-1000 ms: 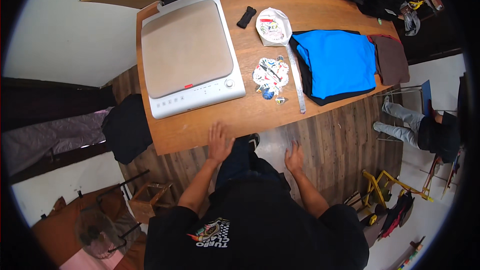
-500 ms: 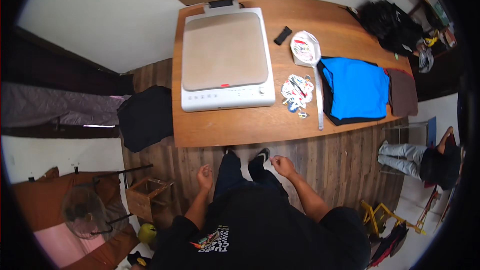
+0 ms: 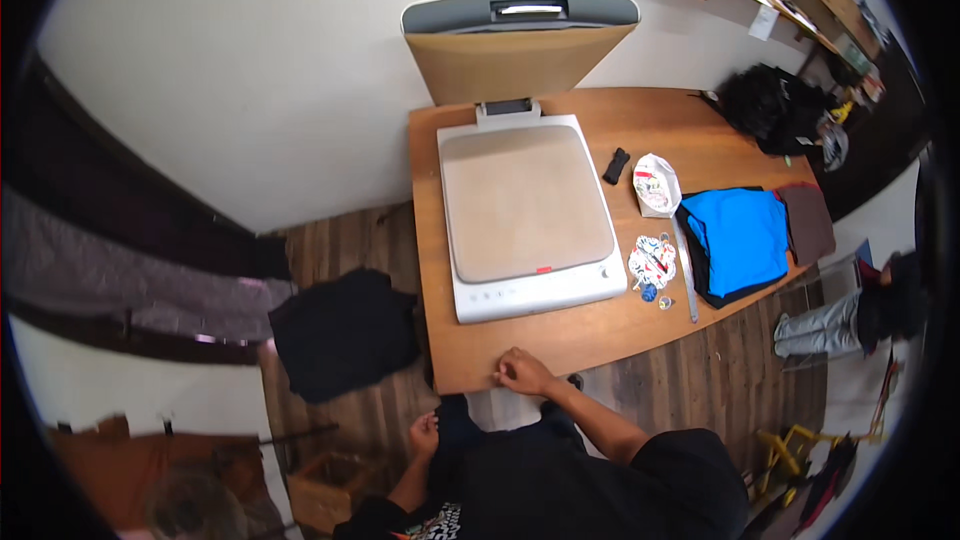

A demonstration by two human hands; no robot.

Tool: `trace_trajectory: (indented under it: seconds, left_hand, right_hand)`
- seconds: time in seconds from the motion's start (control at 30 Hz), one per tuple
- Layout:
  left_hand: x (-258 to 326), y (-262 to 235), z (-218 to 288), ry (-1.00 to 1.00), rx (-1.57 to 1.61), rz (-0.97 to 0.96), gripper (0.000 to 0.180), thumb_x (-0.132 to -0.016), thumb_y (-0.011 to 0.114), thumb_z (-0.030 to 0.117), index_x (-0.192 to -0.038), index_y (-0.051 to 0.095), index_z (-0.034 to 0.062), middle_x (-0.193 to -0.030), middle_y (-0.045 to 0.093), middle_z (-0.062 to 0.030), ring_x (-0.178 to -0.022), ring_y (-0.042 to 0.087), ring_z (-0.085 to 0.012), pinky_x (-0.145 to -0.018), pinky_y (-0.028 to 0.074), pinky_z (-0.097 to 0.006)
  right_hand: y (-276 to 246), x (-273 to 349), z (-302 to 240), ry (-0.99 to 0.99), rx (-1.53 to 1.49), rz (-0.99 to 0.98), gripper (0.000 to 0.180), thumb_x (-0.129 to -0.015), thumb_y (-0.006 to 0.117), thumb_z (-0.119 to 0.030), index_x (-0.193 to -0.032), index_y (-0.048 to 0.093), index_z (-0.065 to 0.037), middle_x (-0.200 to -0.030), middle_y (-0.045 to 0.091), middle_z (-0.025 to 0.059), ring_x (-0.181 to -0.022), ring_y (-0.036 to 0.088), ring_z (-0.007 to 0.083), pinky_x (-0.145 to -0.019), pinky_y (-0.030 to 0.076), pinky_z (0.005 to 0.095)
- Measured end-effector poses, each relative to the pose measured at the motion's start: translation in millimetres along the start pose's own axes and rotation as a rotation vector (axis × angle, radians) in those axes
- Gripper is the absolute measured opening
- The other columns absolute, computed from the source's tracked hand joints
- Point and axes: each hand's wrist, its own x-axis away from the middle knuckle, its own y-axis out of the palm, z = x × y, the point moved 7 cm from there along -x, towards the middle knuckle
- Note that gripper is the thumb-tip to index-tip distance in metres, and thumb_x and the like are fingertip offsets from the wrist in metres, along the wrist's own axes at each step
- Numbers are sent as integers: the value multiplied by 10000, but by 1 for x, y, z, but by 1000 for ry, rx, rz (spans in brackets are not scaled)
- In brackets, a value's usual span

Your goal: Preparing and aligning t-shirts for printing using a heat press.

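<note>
Left hand is down beside the thigh, short of the surface, fingers curled in, can't tell if anything's in there. Right hand is at the front edge, loosely curled, can't tell on that one either. Past it there's a strip of wood to move over, then the white press near the left edge. Right of that's tighter: patches, ruler reaching the front edge, blue cloth. Press lid is raised at the back.
</note>
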Motion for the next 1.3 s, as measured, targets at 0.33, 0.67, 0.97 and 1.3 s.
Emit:
trace_trajectory:
  seconds: [0.33,0.67,0.97,1.3]
  left_hand:
    - [-212,-124,1,-80,-366,-251,143,-1012,686,95,-1132,736,37,-879,741,-22,-766,678,-90,-705,561,-277]
    - [-326,-123,26,91,184,-384,343,-959,800,237,-1239,699,68,-934,711,-36,-802,649,-119,-774,553,-290]
    - [-378,-136,63,170,-407,-20,506,-908,808,247,-1369,629,139,-1278,596,-134,-1086,629,-308,-960,532,-430]
    - [-402,-175,106,316,-798,74,221,-936,764,169,-1155,781,190,-1186,575,-53,-1080,547,-271,-915,402,-422]
  right_hand:
    - [97,-89,-25,667,267,-48,602,-813,781,-540,-1175,606,-93,-1220,599,248,-1172,608,482,-1018,503,573]
    - [105,-96,-20,759,392,-161,669,-774,864,-530,-1202,534,-137,-1211,577,205,-1150,590,454,-942,518,581]
    - [111,-108,-29,505,345,-175,614,-795,906,-411,-1097,517,-44,-958,588,136,-952,555,371,-821,491,507]
    - [108,-114,-40,516,230,-211,605,-830,891,-386,-1089,489,-15,-959,566,157,-950,487,360,-830,440,482]
